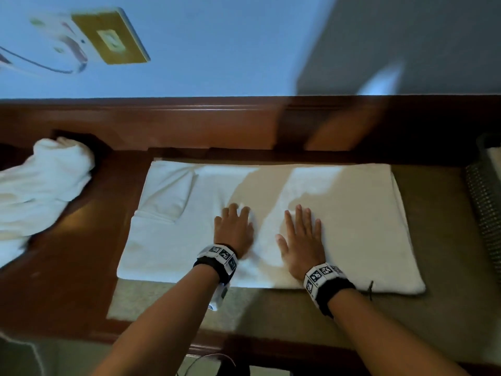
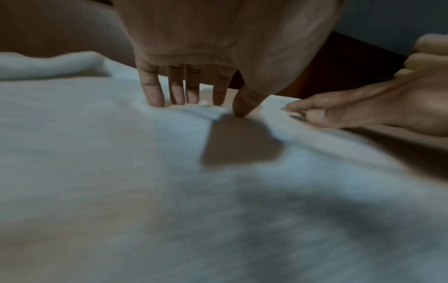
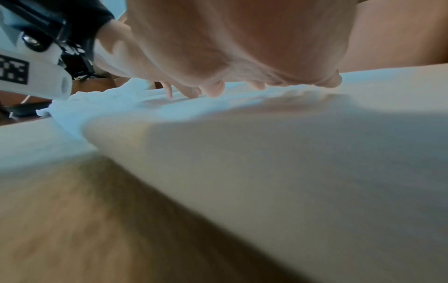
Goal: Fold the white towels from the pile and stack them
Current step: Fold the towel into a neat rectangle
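Note:
A white towel (image 1: 271, 221) lies spread flat on the tan mat (image 1: 168, 299), with its far left corner folded over (image 1: 165, 191). My left hand (image 1: 234, 229) presses on the towel's middle with straight fingers (image 2: 155, 92). Just to its right, my right hand (image 1: 302, 234) lies flat, palm down, on the same towel (image 3: 290, 153). Neither hand grips the cloth. The pile of unfolded white towels (image 1: 40, 185) sits at the left of the desk, away from both hands.
The mat rests on a dark wooden desk (image 1: 67, 267) against a blue wall with a brass switch plate (image 1: 111, 36). A mesh-textured object (image 1: 485, 207) stands at the right edge. Cables (image 1: 206, 362) hang below the desk's front edge.

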A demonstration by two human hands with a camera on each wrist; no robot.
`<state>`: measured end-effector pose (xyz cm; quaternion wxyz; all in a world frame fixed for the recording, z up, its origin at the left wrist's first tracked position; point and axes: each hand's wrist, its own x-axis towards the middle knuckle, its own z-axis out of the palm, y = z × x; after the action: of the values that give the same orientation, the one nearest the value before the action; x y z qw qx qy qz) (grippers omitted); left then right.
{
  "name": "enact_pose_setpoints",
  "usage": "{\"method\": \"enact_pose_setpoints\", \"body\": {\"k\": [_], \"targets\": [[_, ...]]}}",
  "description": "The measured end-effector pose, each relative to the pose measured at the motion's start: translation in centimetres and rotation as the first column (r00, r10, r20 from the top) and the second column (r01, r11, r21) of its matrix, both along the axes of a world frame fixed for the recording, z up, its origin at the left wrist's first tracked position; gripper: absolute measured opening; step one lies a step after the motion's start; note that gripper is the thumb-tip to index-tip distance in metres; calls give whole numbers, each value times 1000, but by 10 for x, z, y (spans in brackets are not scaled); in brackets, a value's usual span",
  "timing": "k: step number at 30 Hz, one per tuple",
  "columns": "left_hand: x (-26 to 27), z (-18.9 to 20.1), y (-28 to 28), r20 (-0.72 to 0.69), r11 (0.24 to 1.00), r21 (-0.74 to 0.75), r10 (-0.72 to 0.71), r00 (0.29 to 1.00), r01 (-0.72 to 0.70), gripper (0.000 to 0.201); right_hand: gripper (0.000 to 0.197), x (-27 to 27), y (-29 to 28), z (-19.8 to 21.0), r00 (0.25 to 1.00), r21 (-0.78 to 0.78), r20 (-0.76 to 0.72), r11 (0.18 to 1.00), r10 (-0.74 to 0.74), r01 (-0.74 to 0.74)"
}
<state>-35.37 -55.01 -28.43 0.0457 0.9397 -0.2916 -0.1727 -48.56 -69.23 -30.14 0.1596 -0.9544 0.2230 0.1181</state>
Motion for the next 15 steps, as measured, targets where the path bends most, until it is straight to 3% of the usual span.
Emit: {"method": "enact_pose_setpoints", "body": {"k": [3,9,15], "targets": [[33,-4,53,47,1000,17,1,999,-2,46,69,44,44,-5,997,4,-54,999,49,-49],[115,-13,118,147,997,58,-60,987,52,42,70,125,114,-16,997,5,-66,999,41,-41],[197,-3,134,161,981,177,-107,981,78,63,68,182,145,-22,997,10,-80,1000,19,-18]]}}
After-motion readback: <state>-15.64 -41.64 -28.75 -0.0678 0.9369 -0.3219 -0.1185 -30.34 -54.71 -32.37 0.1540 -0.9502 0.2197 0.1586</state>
